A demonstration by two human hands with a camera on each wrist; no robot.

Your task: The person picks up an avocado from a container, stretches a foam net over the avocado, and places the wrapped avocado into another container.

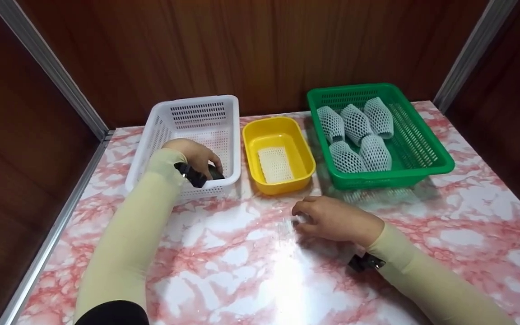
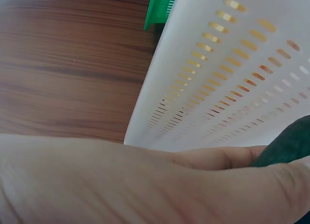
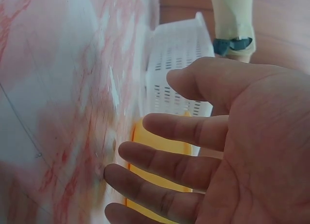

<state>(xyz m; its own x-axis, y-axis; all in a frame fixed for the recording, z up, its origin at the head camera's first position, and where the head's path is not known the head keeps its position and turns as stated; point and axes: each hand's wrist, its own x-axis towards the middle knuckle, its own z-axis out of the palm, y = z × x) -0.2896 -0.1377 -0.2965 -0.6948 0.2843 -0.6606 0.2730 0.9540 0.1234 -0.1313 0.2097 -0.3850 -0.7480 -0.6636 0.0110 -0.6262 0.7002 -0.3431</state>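
Observation:
My left hand point(image 1: 199, 155) reaches down into the white basket point(image 1: 154, 124) at its front right corner. Thumb and fingers there grip a dark green rounded fruit point(image 2: 290, 141) that looks like an avocado; in the head view only a bit of the fruit point(image 1: 215, 172) shows below the fingers. Over the table, in front of the yellow bin point(image 1: 253, 131), my right hand point(image 1: 336, 220) holds nothing. Its fingers are spread and loosely bent in the right wrist view. White foam net sleeves point(image 1: 276, 164) lie flat in the yellow bin.
A green basket point(image 1: 422, 174) at the right back holds several pieces wrapped in white foam net point(image 1: 375, 153). Wood-grain panels point(image 1: 269, 54) rise behind and at both sides of the red-and-white marbled table point(image 1: 224, 271). The yellow bin stands between the two baskets.

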